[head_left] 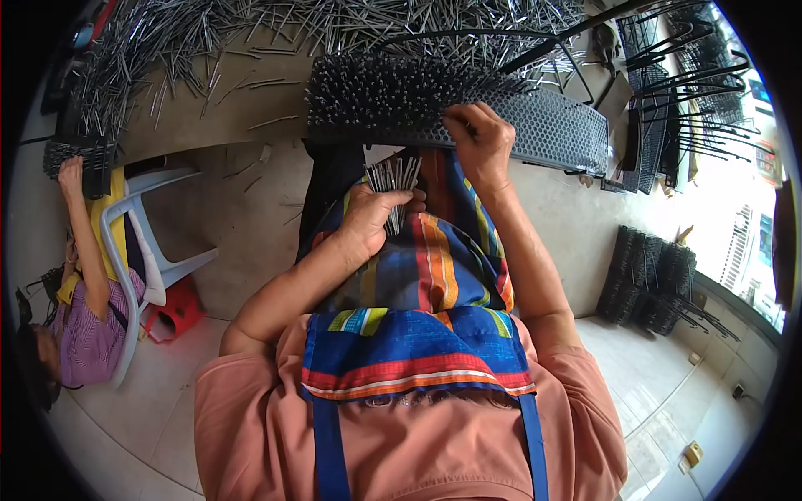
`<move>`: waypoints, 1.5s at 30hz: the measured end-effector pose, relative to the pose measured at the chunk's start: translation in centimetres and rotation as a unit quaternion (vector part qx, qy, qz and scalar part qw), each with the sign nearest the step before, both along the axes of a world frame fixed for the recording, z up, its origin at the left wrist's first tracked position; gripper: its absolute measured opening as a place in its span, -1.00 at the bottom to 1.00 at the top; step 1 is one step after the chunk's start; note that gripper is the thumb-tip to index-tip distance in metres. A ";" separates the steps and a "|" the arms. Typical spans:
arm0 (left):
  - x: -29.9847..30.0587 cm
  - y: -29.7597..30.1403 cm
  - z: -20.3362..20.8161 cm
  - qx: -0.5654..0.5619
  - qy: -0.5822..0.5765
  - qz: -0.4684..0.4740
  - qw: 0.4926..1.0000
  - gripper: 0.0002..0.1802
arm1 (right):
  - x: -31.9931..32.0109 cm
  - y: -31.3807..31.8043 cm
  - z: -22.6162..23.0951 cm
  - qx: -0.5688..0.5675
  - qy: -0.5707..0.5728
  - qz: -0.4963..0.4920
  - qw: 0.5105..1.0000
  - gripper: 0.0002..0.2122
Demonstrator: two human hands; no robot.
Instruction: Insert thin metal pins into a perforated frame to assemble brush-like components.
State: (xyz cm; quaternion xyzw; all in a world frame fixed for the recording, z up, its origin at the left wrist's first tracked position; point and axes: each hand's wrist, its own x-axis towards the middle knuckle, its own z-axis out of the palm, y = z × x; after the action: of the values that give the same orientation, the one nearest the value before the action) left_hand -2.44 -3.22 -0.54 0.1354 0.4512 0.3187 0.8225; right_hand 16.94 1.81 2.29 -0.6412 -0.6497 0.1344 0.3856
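Observation:
My left hand is closed around a bundle of thin metal rods, held upright in front of my striped apron. In front of me lies a long black tray full of small holes. Rods standing upright crowd its left and middle part, while the holes toward its right end are bare. Over the tray, where the standing rods give way to bare holes, my right hand has its thumb and fingertips pinched together. Whatever is between those fingertips is too small or hidden to make out.
Loose metal rods lie heaped across the table behind the tray. At left, a person in a purple top reaches to another tray beside a pale plastic chair. Black wire racks hang at right; dark bundles stand on the floor.

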 end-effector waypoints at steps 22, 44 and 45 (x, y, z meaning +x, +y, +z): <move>-0.5 -0.3 0.0 -0.088 0.033 -0.059 0.994 -0.80 | -1.4 -2.8 0.9 -0.027 0.388 -0.090 0.917 -0.96; -0.9 -1.2 -0.1 -0.020 -0.014 -0.008 1.000 -0.75 | -1.3 -0.7 -0.6 0.012 0.033 0.036 0.999 -0.88; -0.8 -1.2 0.0 -0.021 -0.014 -0.007 1.000 -0.75 | -1.8 -0.7 -0.3 0.005 0.032 0.009 0.999 -0.88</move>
State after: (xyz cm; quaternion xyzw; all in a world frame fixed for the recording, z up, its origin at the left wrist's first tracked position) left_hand -3.23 -4.43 -0.56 0.1173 0.4454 0.3050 0.8335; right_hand 15.11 1.13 1.94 -0.6283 -0.6438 0.1550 0.4084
